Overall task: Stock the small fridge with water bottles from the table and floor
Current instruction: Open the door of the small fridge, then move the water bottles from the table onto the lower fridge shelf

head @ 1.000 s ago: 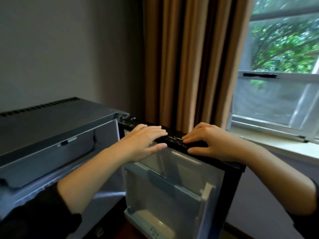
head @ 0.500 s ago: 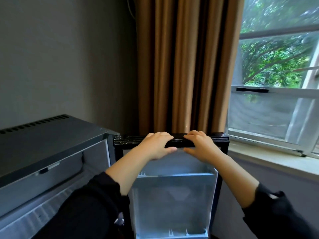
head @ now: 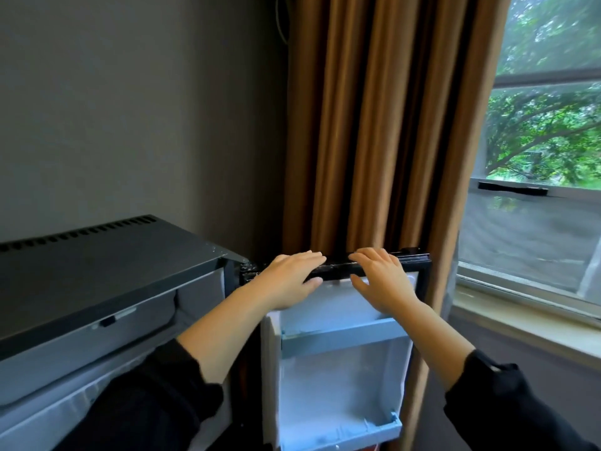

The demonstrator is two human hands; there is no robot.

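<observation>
Fridge door (head: 338,382) upright, inner shelves (head: 341,335) facing viewer.

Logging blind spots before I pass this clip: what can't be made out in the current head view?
- Water bottles and table: outside the frame, head view.
- Inside of the small black metal fridge: cut off by the left and bottom edges, partly behind the black left sleeve.
- Outer face of the open white-lined fridge door: turned away toward the brown curtain.
- Palms of the left hand and right hand: face down on the door's top.
</observation>
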